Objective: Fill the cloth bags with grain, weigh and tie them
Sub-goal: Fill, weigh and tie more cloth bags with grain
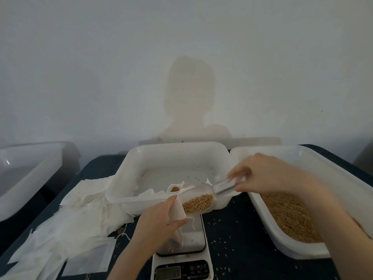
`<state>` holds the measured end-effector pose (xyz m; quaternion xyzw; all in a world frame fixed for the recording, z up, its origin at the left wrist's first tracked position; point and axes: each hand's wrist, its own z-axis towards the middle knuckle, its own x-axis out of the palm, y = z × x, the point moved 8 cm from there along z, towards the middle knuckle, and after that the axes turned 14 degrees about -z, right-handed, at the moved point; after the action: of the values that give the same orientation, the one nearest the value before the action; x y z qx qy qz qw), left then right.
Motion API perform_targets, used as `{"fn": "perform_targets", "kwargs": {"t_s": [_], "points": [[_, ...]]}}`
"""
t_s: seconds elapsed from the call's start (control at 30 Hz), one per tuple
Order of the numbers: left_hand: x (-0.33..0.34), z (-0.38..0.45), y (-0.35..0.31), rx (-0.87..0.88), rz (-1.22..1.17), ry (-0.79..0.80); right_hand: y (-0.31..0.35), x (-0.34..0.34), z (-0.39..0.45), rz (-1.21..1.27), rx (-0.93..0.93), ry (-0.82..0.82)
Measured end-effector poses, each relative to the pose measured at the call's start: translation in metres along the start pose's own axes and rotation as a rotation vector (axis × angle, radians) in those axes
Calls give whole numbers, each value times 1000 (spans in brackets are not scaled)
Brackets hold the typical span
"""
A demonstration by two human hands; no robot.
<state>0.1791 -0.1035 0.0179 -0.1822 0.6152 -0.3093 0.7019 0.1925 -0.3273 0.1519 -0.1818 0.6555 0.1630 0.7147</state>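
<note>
- The cloth bag (178, 217) hangs over the scale (182, 257), long axis upright, mouth up; a little grain shows low inside.
- The left hand (156, 221) pinches the bag's mouth between thumb and fingers.
- At 2 o'clock, the right hand (260, 174) grips the clear scoop (199, 200), holding grain, mouth toward 8 o'clock.
- Right tray (286, 211) holds grain; middle tray (173, 172) holds bags.
- Empty bags (66, 225) lie at 9 o'clock.

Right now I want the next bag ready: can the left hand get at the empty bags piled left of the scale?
Probably not yet: the left hand holds the cloth bag open under the scoop; the pile itself lies unobstructed.
</note>
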Motion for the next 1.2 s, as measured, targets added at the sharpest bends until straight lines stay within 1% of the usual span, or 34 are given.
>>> {"fn": "perform_targets", "kwargs": {"t_s": [0.07, 0.13, 0.23, 0.33, 0.43, 0.53, 0.63, 0.77, 0.83, 0.93, 1.1, 1.2], "points": [[4, 0, 4, -28, -67, -27, 22, -22, 6, -178, -32, -131], [5, 0, 3, -29, -118, -35, 41, -35, 12, -246, -71, -190], [2, -2, 3, -17, -234, -47, 56, -44, 17, -289, -84, -178], [-5, -3, 1, 3, -254, -65, 53, -44, 18, -264, -73, -149], [-12, -6, -2, 0, -303, -79, 34, -29, 17, -130, -51, -88], [-18, -8, -2, -17, -406, -101, 5, 0, 14, 117, -14, 2], [-19, -5, -3, -24, -477, -108, -21, 28, 5, 397, 10, 34], [-18, 0, -10, 6, -508, -159, -48, 58, -10, 602, 64, 40], [-17, 3, -14, 21, -505, -187, -60, 68, -17, 659, 101, 18], [-13, 7, -17, 27, -518, -213, -75, 77, -25, 669, 165, -30], [-2, 16, -22, -4, -521, -199, -101, 86, -45, 678, 271, -116], [5, 19, -21, -20, -538, -197, -124, 94, -61, 634, 384, -194]]}}
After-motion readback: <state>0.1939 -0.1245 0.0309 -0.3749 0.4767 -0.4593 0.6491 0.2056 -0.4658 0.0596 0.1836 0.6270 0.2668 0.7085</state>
